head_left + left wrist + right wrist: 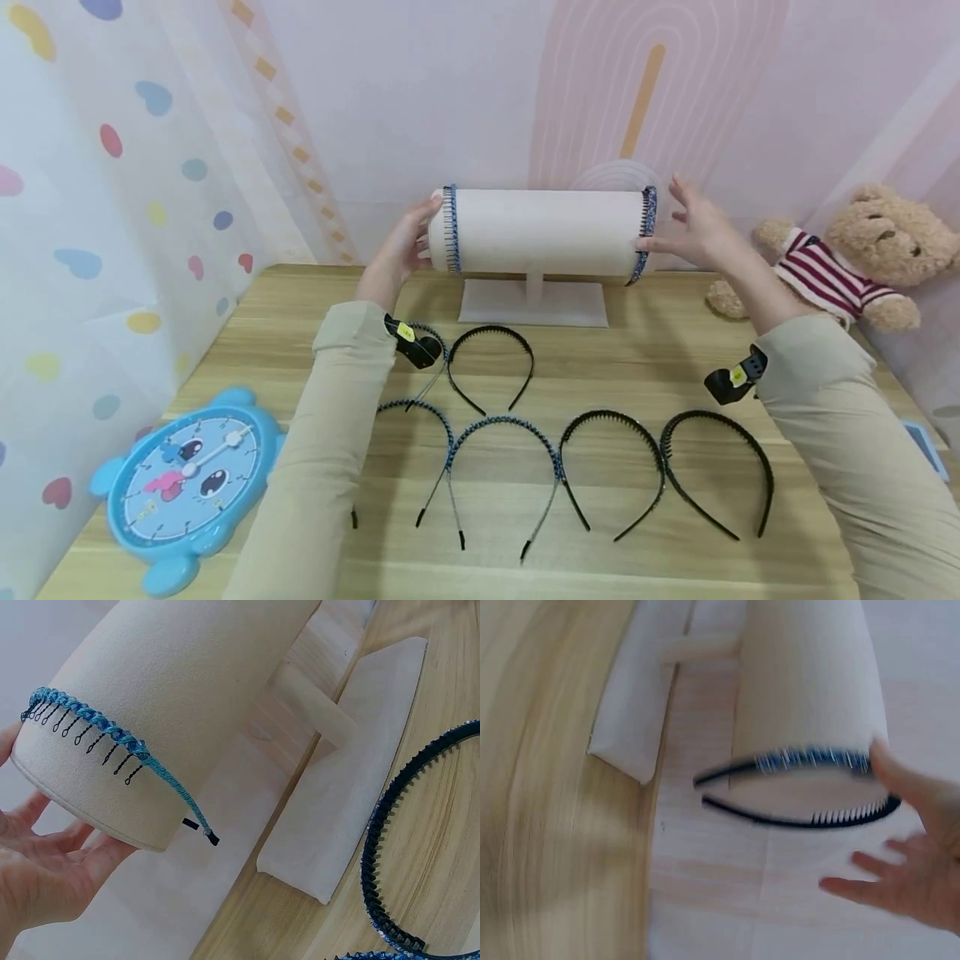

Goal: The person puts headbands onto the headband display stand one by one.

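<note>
Headbands (451, 229) sit at both ends of one white roll (551, 233), one at each end. The left hand (402, 243) touches the roll's left end with its fingers spread. The right hand (701, 231) has its fingers wide apart, its thumb touching the right headband (649, 208). Six more headbands (506, 419) show on the desk (645, 358), two in the back row and four in the front row. One blue clock (193, 479) and one teddy bear (825, 275) are there too.

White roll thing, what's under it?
Under the white roll are a short post and a flat white base sitting on the table. The bit of table right beneath the base is covered, so we can't see it.
</note>
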A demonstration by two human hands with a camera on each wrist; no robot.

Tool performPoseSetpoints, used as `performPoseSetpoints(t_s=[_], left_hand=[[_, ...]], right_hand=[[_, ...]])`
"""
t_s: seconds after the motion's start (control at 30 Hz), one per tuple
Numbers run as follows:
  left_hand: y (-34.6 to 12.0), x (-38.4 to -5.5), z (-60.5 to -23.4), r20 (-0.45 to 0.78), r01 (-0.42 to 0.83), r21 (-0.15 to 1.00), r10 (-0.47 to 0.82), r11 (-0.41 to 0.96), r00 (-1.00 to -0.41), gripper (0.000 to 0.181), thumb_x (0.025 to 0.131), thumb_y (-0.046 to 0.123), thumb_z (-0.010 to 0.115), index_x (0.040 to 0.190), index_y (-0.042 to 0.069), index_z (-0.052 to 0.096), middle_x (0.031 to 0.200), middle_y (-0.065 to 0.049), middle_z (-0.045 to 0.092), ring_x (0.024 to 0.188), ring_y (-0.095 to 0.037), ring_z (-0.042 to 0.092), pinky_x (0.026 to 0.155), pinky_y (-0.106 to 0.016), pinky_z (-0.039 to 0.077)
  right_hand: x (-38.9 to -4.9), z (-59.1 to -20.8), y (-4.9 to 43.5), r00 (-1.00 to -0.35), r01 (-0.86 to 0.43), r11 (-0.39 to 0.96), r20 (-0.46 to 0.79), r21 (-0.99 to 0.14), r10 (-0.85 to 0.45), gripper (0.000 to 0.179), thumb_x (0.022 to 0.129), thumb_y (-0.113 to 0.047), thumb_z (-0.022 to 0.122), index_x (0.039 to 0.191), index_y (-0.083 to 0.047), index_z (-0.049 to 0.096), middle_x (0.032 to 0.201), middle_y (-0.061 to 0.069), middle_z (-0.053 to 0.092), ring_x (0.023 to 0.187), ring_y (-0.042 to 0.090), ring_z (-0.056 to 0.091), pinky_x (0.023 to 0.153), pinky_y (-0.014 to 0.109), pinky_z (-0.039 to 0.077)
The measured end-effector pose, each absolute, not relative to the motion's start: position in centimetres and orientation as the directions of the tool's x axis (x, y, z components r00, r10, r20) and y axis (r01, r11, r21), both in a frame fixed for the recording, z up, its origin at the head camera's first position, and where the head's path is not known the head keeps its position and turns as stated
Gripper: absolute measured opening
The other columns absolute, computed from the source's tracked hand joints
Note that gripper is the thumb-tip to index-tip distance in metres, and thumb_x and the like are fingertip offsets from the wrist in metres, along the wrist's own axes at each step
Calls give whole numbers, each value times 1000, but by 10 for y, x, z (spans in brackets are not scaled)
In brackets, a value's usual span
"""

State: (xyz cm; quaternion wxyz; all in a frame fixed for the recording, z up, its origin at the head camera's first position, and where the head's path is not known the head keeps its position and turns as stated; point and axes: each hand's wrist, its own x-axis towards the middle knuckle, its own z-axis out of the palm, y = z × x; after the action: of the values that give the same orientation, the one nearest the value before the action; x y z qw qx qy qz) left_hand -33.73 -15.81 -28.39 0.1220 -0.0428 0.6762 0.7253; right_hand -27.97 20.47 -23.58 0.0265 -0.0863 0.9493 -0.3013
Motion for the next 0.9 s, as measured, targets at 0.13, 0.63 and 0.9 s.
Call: performPoseSetpoints(t_s=[0.13,0.63,0.9], left_hand=[[-155,-334,-283,-226,-235,971,127,-54,-966,64,89,49,48,144,31,21,151,-6,22,136,-26,24,108,-46,27],[-155,-332,-282,-232,-240,969,122,-52,-965,63,90,50,45,144,31,19,152,-6,18,137,-25,21,109,-45,27],[-157,-345,-292,-220,-228,971,109,-66,-969,62,88,51,49,142,32,25,149,-5,25,133,-24,27,106,-45,29]], right_hand=[[-286,-236,215,-947,-229,793,-58,-564,-315,98,84,-38,64,147,-17,-8,152,22,-2,139,41,4,110,58,9],[-304,-229,183,-902,-409,825,35,-390,-430,96,74,-33,75,146,-6,17,149,23,21,135,43,21,108,56,20],[-316,-226,152,-870,-480,808,68,-341,-489,92,72,-31,77,141,2,27,144,23,31,134,38,27,111,48,21]])
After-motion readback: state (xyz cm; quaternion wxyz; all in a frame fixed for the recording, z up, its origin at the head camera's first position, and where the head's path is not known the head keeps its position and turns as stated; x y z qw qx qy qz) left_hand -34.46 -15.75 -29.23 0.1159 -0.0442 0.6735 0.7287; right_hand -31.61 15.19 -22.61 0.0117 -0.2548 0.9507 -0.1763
